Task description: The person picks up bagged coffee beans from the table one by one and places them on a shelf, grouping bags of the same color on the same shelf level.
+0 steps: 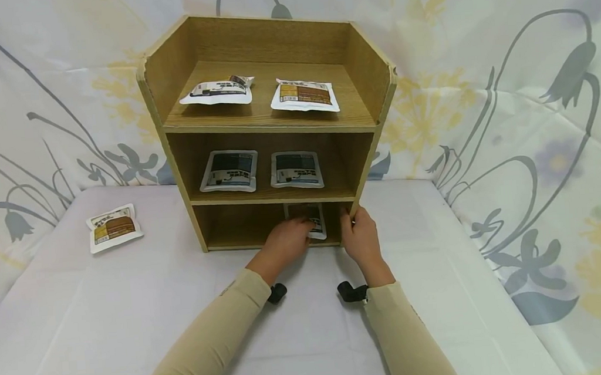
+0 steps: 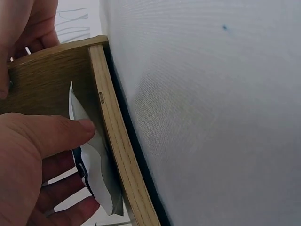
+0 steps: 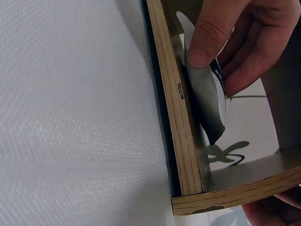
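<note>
My left hand (image 1: 286,240) reaches into the bottom compartment of a small wooden shelf (image 1: 269,127) and pinches a flat white-and-dark packet (image 1: 318,228). In the left wrist view the thumb lies on the pale face of the packet (image 2: 96,165), with the other fingers behind it. The packet is tilted close over the bottom board, as the right wrist view also shows. My right hand (image 1: 363,238) grips the shelf's right side panel near its lower front edge, its thumb inside and fingers outside.
Two dark-labelled packets (image 1: 229,171) lie in the middle compartment. On the top board are two brown-labelled packets (image 1: 304,95). More packets (image 1: 114,227) lie overlapped on the white cloth to the left. A flowered cloth (image 1: 483,79) hangs behind.
</note>
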{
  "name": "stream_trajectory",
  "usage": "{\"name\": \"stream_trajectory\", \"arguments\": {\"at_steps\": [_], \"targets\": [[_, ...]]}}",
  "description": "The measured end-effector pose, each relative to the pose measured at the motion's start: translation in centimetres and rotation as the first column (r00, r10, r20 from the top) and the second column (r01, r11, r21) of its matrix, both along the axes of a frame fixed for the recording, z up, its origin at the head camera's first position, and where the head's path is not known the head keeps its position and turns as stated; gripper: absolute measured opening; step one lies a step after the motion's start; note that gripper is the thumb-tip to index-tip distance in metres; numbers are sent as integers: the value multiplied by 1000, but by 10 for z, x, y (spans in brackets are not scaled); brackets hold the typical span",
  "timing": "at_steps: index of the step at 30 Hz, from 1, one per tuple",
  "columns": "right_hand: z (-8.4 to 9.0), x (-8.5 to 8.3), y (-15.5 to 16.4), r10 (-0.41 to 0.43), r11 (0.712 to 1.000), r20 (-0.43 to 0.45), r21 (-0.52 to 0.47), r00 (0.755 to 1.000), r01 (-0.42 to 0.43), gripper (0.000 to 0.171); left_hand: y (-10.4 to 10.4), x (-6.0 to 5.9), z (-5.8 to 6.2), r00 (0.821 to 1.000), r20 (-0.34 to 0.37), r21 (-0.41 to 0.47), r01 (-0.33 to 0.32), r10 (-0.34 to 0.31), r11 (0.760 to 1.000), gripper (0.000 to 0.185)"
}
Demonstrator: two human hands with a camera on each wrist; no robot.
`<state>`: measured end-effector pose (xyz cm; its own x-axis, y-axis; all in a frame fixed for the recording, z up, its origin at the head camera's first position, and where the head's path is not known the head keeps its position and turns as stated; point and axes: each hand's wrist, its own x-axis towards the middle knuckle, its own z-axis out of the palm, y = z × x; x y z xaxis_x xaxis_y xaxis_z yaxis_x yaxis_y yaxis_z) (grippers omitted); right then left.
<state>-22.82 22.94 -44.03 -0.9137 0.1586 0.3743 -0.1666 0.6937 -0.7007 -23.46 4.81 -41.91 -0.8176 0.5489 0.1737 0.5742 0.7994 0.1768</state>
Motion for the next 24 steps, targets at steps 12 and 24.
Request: {"name": "stream_trajectory", "arguments": {"at_steps": [12,24], "targets": [[2,2,-2,6,1000,10,-10,1000,-6,39,2,-2,-3,1000,-2,-22,-15,15,1000,22],[2,1,-1,0,1000,16,-5,1000,1,39,-3,2,-3,999,25,-4,-30,30,1000,28]]}}
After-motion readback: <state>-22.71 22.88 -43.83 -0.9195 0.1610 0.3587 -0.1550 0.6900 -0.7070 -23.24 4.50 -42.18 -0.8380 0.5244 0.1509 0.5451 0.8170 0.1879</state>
